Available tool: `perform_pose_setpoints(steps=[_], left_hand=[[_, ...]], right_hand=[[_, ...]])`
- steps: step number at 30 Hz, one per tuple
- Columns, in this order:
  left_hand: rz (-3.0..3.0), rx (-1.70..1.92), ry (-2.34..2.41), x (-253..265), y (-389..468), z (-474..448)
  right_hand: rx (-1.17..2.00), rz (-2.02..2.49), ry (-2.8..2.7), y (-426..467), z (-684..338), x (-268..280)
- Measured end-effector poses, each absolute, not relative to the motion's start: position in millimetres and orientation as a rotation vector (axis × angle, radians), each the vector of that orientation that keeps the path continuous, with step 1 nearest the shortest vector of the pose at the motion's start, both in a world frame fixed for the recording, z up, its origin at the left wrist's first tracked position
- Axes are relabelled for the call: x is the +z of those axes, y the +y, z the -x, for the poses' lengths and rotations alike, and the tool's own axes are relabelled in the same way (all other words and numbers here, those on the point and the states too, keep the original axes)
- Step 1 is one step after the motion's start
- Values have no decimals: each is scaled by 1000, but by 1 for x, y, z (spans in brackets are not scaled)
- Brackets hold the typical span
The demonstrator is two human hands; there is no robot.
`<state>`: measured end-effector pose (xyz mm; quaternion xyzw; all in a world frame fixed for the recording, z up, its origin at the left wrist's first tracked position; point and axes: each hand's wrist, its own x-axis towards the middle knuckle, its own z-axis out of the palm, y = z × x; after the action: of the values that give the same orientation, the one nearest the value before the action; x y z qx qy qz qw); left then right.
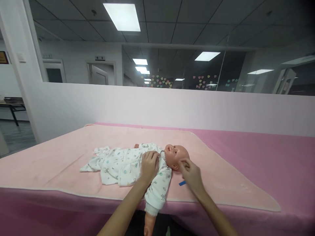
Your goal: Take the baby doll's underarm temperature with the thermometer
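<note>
The baby doll (pixel 130 165) lies on its back on a peach mat (pixel 64 157), toward the near edge of the table, its long axis running roughly left to right across the view. Its bald head (pixel 180 152) points right, crown outermost, the face turned upward; the white printed garment (pixel 110 168) trails off to the left, ending in loose, flattened folds. The doll's near arm (pixel 149 221) leaves that axis and points back toward the person, sleeved to the wrist, its bare hand hanging past the table edge, while the small far hand (pixel 136 146) shows on the other side of the body. The person's left hand (pixel 149 165) lies over the chest, back upward, fingers bent and reaching toward the collar; whether they pinch the cloth I cannot tell. The right hand (pixel 192 173) comes in from the lower right, wrist angled inward, fingers curled with thumb and forefinger drawn close at the side of the head by the ear; whether anything sits between them I cannot tell. Just below it a blue strip (pixel 182 183) rests on the mat, and beyond, pink cloth (pixel 278 164) meets a white wall (pixel 172 108)
</note>
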<state>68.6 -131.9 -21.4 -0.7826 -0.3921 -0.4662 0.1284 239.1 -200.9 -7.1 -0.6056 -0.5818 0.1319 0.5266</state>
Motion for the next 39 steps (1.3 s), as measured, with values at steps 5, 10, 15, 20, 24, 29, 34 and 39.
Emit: perform_pose_setpoints(steps=[5, 10, 15, 20, 24, 29, 34, 39], left_hand=[[2166, -1425, -1201, -27, -130, -67], [2079, -1527, -1228, -29, -127, -65], [2086, -1550, -1182, -28, -129, -65], [2091, -1587, -1197, -27, -130, -65], [2090, -1619, -1186, -25, -131, -66], [2090, -1638, -1191, -23, -132, -67], [2083, -1654, -1214, -22, -133, -68], [2098, -1669, -1227, -21, -135, -67]], right_hand=[[-37, 974, -1612, -164, -161, 0], [128, 975, -1479, -128, -144, -29], [128, 948, -1446, -123, -154, -39], [72, 935, -1387, -127, -153, -35], [32, 922, -1346, -125, -152, -37], [39, 927, -1346, -123, -154, -38], [73, 950, -1337, -123, -155, -39], [87, 981, -1298, -124, -155, -38]])
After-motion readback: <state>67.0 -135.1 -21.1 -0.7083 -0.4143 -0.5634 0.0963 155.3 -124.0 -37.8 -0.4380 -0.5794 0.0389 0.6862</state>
